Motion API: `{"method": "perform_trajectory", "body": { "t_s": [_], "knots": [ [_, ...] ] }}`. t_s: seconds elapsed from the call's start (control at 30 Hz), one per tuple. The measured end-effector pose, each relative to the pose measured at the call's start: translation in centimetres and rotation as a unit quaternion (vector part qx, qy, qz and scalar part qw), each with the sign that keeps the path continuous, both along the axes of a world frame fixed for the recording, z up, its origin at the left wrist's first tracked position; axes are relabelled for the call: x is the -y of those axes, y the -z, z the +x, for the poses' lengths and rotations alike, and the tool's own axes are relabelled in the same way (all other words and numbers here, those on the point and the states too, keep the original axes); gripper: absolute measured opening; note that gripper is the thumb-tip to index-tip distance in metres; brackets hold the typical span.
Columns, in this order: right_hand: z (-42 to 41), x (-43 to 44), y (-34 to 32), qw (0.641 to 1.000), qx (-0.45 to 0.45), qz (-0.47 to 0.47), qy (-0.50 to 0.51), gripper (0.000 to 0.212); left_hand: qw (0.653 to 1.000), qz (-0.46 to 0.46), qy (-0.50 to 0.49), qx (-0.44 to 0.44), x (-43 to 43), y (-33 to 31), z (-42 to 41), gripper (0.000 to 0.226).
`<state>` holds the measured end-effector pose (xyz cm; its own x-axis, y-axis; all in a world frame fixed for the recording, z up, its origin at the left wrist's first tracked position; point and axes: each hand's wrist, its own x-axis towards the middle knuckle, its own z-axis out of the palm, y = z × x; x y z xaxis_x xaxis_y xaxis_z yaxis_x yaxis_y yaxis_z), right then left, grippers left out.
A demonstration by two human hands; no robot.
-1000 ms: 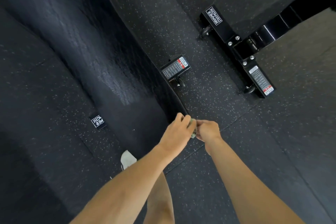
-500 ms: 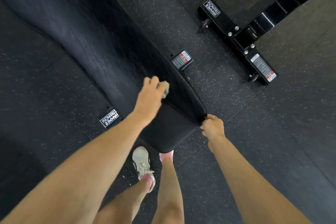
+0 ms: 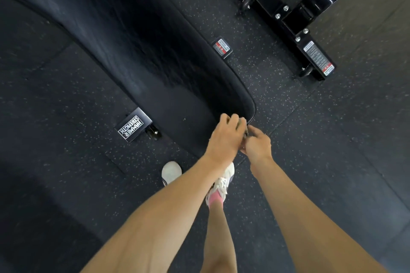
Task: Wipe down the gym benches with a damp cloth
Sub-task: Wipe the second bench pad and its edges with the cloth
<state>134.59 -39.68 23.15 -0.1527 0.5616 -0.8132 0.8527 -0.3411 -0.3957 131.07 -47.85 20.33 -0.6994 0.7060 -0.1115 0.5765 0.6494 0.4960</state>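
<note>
**Both hands meet at the bench's near corner**

We look straight down on a black padded bench that runs from the upper left of the frame to a rounded end just right of centre. A patch of the pad near the middle of the frame shows darker than the rest.

Our two hands come together at the lower right corner of that end. The left hand lies over the edge of the pad with its fingers curled round a small cloth. Only a scrap of the cloth shows past the knuckles. The right hand sits just beside it, off the pad and above the floor, with its fingers bent in towards the same scrap. We cannot tell whether they actually pinch the cloth, since the left hand covers the spot where they meet.

A black foot with a white brand label sticks out from under the pad at centre left. A second foot with a red and white sticker peeks out on the pad's upper right side.

A black steel base stands in the upper right of the frame, bolted crosswise, with small wheels near its ends. The floor is dark speckled rubber in large tiles.

Below the hands we see two white shoes, and the one further right has a pink sock above it.
</note>
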Motion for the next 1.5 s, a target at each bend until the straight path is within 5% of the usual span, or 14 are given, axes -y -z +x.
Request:
{"method": "perform_trajectory", "body": {
  "t_s": [0.27, 0.53, 0.7, 1.0, 1.17, 1.5],
  "knots": [
    [1.2, 1.1, 0.1, 0.998, 0.019, -0.006, -0.053, 0.049, 0.997, -0.041, 0.049, -0.04, 3.4, -0.8, -0.9, 0.039],
    [-0.7, 2.6, -1.3, 0.995, 0.012, 0.02, -0.1, 0.057, 0.975, -0.109, -0.189, -0.026, 9.0, -1.6, -13.5, 0.054],
    [-0.1, 3.1, -1.5, 0.992, 0.003, 0.027, -0.121, 0.06, 0.952, -0.096, -0.291, -0.024, 8.1, -1.5, -13.3, 0.051],
    [0.2, 3.7, -2.4, 0.957, -0.001, 0.111, -0.269, 0.065, 0.999, 0.004, -0.043, 0.023, 5.5, -1.4, 1.7, 0.042],
    [-0.5, 4.6, -2.1, 0.937, -0.004, 0.128, -0.325, 0.064, 0.997, -0.006, 0.071, -0.014, 7.6, -0.9, 1.6, 0.038],
    [0.0, 4.9, -2.6, 0.914, 0.016, 0.143, -0.379, 0.066, 0.972, -0.151, -0.177, -0.029, 13.3, -1.4, -9.8, 0.06]
  ]
}}
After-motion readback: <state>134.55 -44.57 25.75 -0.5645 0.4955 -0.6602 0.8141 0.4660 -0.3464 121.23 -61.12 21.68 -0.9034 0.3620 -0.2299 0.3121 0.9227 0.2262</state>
